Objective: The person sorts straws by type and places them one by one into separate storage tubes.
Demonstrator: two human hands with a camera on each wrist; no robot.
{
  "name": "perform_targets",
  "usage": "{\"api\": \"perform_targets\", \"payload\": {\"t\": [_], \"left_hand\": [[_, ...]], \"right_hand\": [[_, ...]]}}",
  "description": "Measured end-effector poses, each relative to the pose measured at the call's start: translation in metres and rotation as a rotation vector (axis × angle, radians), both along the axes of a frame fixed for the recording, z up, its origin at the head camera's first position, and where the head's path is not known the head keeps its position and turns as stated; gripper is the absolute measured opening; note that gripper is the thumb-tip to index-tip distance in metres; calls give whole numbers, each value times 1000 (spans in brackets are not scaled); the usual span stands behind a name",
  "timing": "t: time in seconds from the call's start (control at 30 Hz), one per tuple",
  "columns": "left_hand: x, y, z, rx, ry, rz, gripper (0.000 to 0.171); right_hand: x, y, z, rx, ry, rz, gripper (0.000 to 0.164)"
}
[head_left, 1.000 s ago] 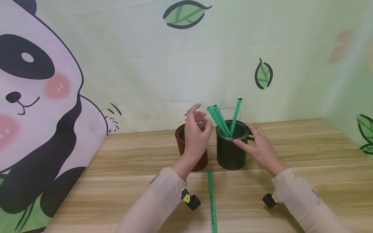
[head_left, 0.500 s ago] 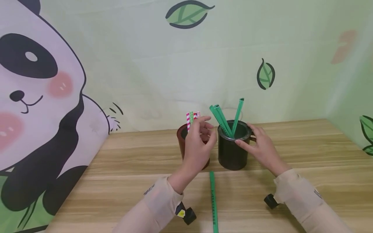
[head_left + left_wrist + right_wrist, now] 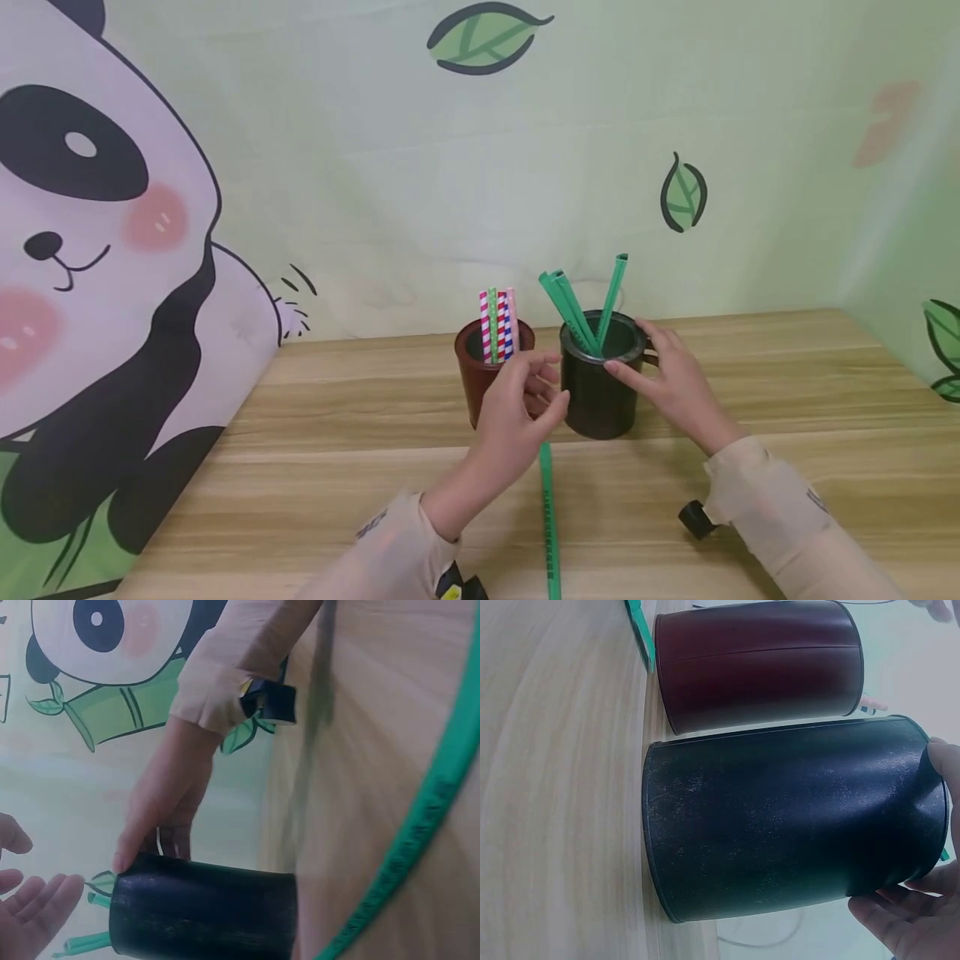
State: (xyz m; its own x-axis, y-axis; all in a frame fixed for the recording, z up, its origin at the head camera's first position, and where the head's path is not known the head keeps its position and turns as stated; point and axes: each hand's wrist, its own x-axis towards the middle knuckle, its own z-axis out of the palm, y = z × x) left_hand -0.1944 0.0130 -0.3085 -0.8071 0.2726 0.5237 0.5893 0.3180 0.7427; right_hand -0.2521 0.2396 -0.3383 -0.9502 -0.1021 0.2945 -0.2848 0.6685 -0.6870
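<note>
My right hand [image 3: 675, 375] grips the black cup [image 3: 597, 400] by its upper right side, thumb at the near rim and fingers behind. A dark loop shows under those fingers. Several green slender wrapped sticks, perhaps straws [image 3: 573, 312], lean inside the cup. Left of it stands a reddish-brown cup [image 3: 480, 387] with several patterned straws [image 3: 492, 325] upright in it. In front of that cup, partly covering it, is my left hand [image 3: 513, 408], fingers loosely bent and holding nothing. In the right wrist view both cups stand close together, the black one [image 3: 795, 817] nearer.
One green wrapped stick [image 3: 550, 525] lies lengthwise on the wooden table [image 3: 337, 492], in front of the cups. Behind the table hangs a pale green cloth [image 3: 360, 208] printed with a panda and leaves. A black wrist camera [image 3: 697, 518] sits under the right sleeve.
My left hand has drawn down toward me from above the reddish-brown cup, uncovering the patterned straws. The right hand and the black cup stay where they were.
</note>
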Motion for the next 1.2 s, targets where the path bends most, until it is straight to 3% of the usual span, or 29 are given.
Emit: {"api": "perform_targets", "payload": {"t": [0.43,0.63,1.03,1.2], "left_hand": [[14,-20,-35,-120,-139,-25,31],[18,-24,-42,-157,-223,-33,30],[23,-26,-58,-178,-262,-78,30],[26,-24,-66,-161,-308,-136,32]], "right_hand": [[3,-2,-5,-15,-3,2,82],[2,0,-5,1,6,-10,82],[0,1,-4,14,14,-14,82],[0,1,-2,5,14,-8,83]]}}
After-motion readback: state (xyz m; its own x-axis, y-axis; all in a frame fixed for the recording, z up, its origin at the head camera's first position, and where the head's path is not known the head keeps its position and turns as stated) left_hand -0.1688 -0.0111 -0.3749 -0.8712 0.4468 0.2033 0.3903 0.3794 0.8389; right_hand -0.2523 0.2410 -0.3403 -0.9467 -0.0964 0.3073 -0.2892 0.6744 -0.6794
